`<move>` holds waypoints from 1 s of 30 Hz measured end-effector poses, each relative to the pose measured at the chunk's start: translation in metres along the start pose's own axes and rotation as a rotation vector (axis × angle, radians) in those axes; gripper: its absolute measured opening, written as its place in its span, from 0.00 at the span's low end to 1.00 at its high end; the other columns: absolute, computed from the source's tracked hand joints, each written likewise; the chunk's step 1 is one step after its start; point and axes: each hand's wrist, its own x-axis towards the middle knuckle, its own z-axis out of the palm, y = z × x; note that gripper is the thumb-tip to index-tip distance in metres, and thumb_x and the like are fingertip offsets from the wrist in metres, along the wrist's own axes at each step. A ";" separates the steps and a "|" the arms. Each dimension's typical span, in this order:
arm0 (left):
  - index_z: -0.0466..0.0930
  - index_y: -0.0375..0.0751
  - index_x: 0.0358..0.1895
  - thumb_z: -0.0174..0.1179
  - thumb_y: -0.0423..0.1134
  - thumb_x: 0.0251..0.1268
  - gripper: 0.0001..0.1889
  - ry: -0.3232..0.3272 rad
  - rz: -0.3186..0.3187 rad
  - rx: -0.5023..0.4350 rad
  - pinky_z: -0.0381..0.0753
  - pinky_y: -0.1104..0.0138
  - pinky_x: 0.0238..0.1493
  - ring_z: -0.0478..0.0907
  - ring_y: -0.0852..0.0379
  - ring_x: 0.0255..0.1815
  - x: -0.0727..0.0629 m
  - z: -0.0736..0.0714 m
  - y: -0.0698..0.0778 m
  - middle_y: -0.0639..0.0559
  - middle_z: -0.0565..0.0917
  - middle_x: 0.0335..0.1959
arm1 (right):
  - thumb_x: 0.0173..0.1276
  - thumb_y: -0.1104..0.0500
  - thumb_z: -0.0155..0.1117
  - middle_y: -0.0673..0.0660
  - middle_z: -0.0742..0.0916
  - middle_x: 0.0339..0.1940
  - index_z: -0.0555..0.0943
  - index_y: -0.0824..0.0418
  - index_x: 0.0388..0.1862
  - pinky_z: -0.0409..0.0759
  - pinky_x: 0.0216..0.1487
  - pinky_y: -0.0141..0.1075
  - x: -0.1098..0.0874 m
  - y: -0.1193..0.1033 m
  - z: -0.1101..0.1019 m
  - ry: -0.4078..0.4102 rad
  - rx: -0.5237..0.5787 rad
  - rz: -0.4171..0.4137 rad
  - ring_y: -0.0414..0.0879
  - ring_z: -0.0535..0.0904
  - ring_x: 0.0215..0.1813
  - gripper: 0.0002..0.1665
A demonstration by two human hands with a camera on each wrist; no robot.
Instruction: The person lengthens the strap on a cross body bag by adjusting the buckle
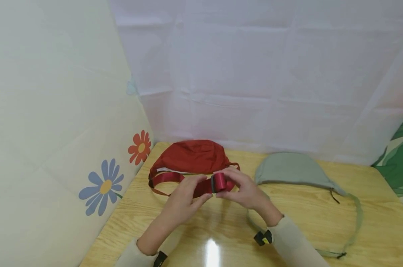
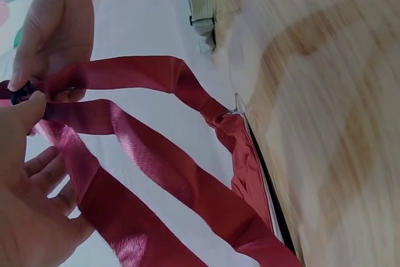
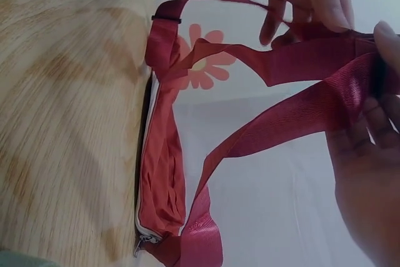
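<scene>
A red waist bag [image 1: 196,157] lies at the back left of the wooden table, its strap [image 1: 168,177] drawn toward me. Both hands hold that strap above the table, in front of the bag. My left hand [image 1: 181,198] pinches the webbing between thumb and fingers, just left of a dark plastic slider [image 1: 213,184]. On the other side, my right hand [image 1: 245,189] grips the slider and the loop of strap by it, thumb below and fingers above. Several lengths of red webbing [image 2: 169,167] run from the hands toward the bag in the left wrist view.
A grey-green waist bag [image 1: 290,168] lies at the back right, its thin strap [image 1: 356,215] looping forward on the table [image 1: 221,230]. Behind the table hangs a white cloth [image 1: 235,74]. At left stands a pale panel with a blue flower [image 1: 104,187] and a red one.
</scene>
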 end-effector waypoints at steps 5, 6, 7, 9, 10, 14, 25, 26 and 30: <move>0.75 0.39 0.60 0.75 0.46 0.59 0.29 0.041 0.030 0.070 0.81 0.55 0.56 0.79 0.50 0.56 -0.001 0.003 -0.005 0.47 0.83 0.53 | 0.55 0.73 0.77 0.63 0.84 0.53 0.80 0.67 0.58 0.84 0.48 0.41 0.000 0.001 0.002 0.034 0.033 -0.027 0.42 0.79 0.49 0.31; 0.76 0.39 0.60 0.76 0.45 0.57 0.29 0.051 0.039 0.088 0.81 0.55 0.55 0.80 0.50 0.54 -0.002 0.004 -0.006 0.47 0.83 0.52 | 0.53 0.75 0.77 0.64 0.84 0.53 0.80 0.68 0.58 0.84 0.47 0.41 0.000 0.002 0.002 0.040 0.035 -0.030 0.41 0.79 0.49 0.31; 0.76 0.39 0.59 0.77 0.43 0.57 0.29 0.062 0.049 0.106 0.81 0.55 0.54 0.80 0.50 0.53 -0.002 0.004 -0.007 0.47 0.83 0.51 | 0.53 0.76 0.77 0.64 0.84 0.52 0.80 0.69 0.57 0.84 0.47 0.41 0.000 0.002 0.003 0.043 0.038 -0.032 0.40 0.79 0.49 0.31; 0.76 0.38 0.57 0.77 0.41 0.56 0.27 0.078 0.066 0.131 0.81 0.56 0.51 0.80 0.51 0.50 -0.003 0.005 -0.009 0.47 0.83 0.50 | 0.52 0.77 0.77 0.65 0.84 0.52 0.80 0.70 0.57 0.84 0.48 0.41 0.000 0.002 0.004 0.048 0.046 -0.023 0.39 0.78 0.49 0.31; 0.77 0.38 0.56 0.77 0.40 0.57 0.26 0.084 0.073 0.143 0.81 0.56 0.50 0.80 0.51 0.49 -0.004 0.005 -0.010 0.48 0.83 0.49 | 0.51 0.78 0.76 0.66 0.84 0.51 0.80 0.71 0.56 0.84 0.48 0.40 0.000 0.003 0.004 0.048 0.047 -0.023 0.39 0.78 0.49 0.31; 0.77 0.38 0.55 0.77 0.40 0.55 0.26 0.089 0.089 0.169 0.81 0.56 0.47 0.80 0.52 0.47 -0.004 0.006 -0.011 0.48 0.84 0.47 | 0.50 0.79 0.76 0.67 0.84 0.50 0.79 0.71 0.56 0.83 0.49 0.37 0.000 0.002 0.004 0.045 0.054 -0.015 0.39 0.79 0.48 0.32; 0.79 0.41 0.55 0.75 0.37 0.56 0.24 0.066 0.087 0.172 0.81 0.57 0.48 0.80 0.53 0.47 -0.005 0.004 -0.013 0.50 0.85 0.46 | 0.57 0.68 0.79 0.58 0.86 0.51 0.81 0.61 0.58 0.83 0.48 0.41 0.000 0.002 0.002 0.027 0.020 0.009 0.42 0.79 0.48 0.29; 0.79 0.41 0.56 0.75 0.37 0.56 0.24 0.066 0.088 0.162 0.81 0.57 0.49 0.80 0.54 0.47 -0.005 0.004 -0.013 0.50 0.85 0.47 | 0.56 0.68 0.79 0.57 0.86 0.51 0.81 0.61 0.58 0.83 0.48 0.40 0.000 0.002 0.002 0.025 0.012 0.010 0.42 0.79 0.48 0.29; 0.79 0.41 0.56 0.75 0.37 0.57 0.24 0.072 0.096 0.130 0.81 0.58 0.48 0.80 0.54 0.47 -0.004 0.001 -0.011 0.50 0.85 0.47 | 0.55 0.67 0.80 0.56 0.86 0.50 0.81 0.60 0.56 0.81 0.50 0.40 0.001 0.003 0.004 0.014 -0.044 0.015 0.42 0.77 0.50 0.29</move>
